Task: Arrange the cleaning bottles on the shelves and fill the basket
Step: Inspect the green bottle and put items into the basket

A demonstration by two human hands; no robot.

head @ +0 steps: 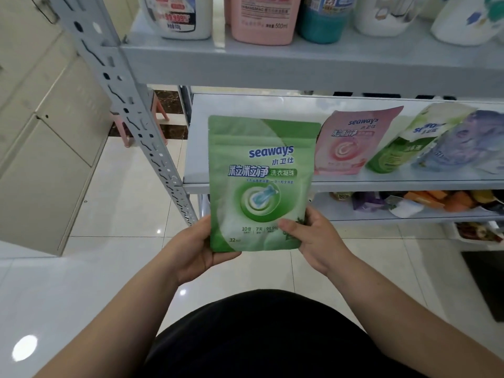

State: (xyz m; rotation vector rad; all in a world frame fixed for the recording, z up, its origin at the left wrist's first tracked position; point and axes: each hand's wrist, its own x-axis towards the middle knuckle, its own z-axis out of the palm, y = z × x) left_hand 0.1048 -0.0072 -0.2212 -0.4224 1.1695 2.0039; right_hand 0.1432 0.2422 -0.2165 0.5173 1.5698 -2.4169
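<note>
Glossy white floor tiles (131, 214) run under a grey shelf rack (128, 113). One green pouch (261, 186), printed "seaways" and "32", is held upright before the middle shelf (381, 186). The left hand (191, 252) cups its lower left corner. The right hand (313, 238) pinches the lower right, thumb on the front. Three more lean on that shelf: a pink pouch (351, 143) reading "seaways", a green-and-white pouch (395, 148) and a lilac pouch (458, 143). Above, a pink bottle (263, 20) reads "500ml".

Middle shelf (199, 148) is bare between the upright post (141, 124) and pink pouch (351, 143).
</note>
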